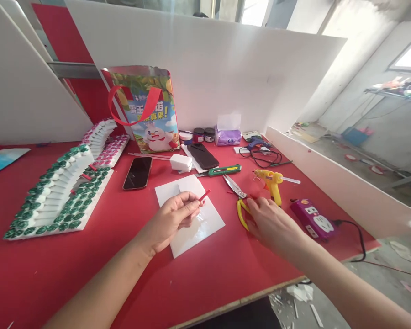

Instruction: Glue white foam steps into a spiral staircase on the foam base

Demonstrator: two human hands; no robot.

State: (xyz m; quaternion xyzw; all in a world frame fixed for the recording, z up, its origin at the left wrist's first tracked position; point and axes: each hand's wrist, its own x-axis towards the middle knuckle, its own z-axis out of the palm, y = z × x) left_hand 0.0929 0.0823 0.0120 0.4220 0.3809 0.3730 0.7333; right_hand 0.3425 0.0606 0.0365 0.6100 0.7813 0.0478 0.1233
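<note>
My left hand (180, 211) pinches a thin red strip (204, 195) between thumb and fingertips, above a white sheet (192, 240) with a glossy surface. At the yellow-handled scissors (240, 212), my right hand (269, 219) has its fingers curled on the handles; part of the grip is hidden under the hand. The scissor blades point away from me, toward a green utility knife (225, 170). Just beyond my right hand is a yellow hot glue gun (272, 182) with a clear glue stick in its back.
On the left stand white pieces trimmed with green rosettes (66, 196) and pink rosettes (111, 151). Behind are a phone (137, 172), a darker phone (202, 156), a white block (181, 162), a printed bag (154, 112) and tissues (228, 136). A purple power strip (313, 220) lies right.
</note>
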